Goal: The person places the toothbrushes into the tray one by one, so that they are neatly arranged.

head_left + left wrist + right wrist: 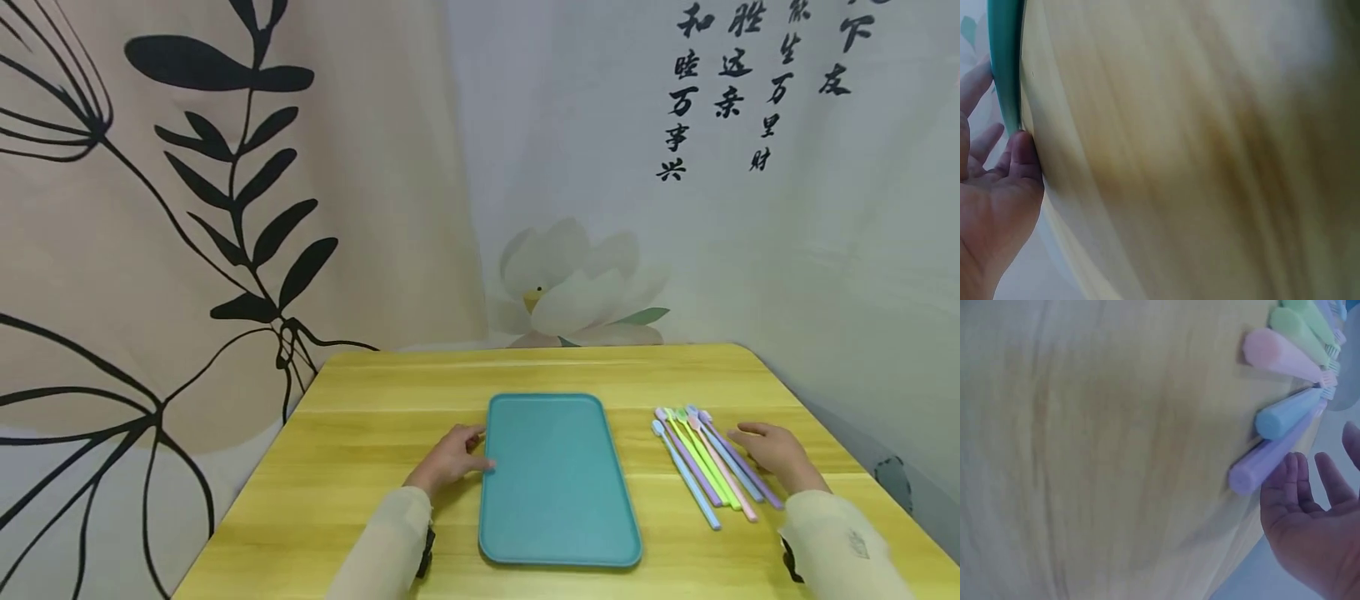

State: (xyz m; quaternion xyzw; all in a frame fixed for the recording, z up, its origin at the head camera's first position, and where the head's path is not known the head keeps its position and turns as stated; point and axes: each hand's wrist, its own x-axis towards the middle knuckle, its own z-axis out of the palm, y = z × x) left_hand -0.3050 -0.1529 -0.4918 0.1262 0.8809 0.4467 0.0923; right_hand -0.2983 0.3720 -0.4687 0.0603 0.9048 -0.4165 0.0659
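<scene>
A teal rectangular tray [557, 479] lies flat on the table with its long sides running away from me. At its left edge is my left hand [450, 458], its thumb and fingertips right at the rim. The left wrist view shows this hand [997, 200] with loosely bent fingers beside the tray's edge [1005, 62]. Right of the tray, several pastel toothbrushes [708, 467] lie fanned together, heads pointing away. My right hand [776, 454] rests just right of them, fingers relaxed, close to the outermost purple toothbrush [1266, 459]. Nothing shows in its grasp.
The yellow wood-grain table [375, 483] carries the tray and toothbrushes. Behind it hangs a pale cloth backdrop [405, 208] with black plant prints, a lotus and dark written characters. The table's right edge [847, 442] runs close beyond my right hand.
</scene>
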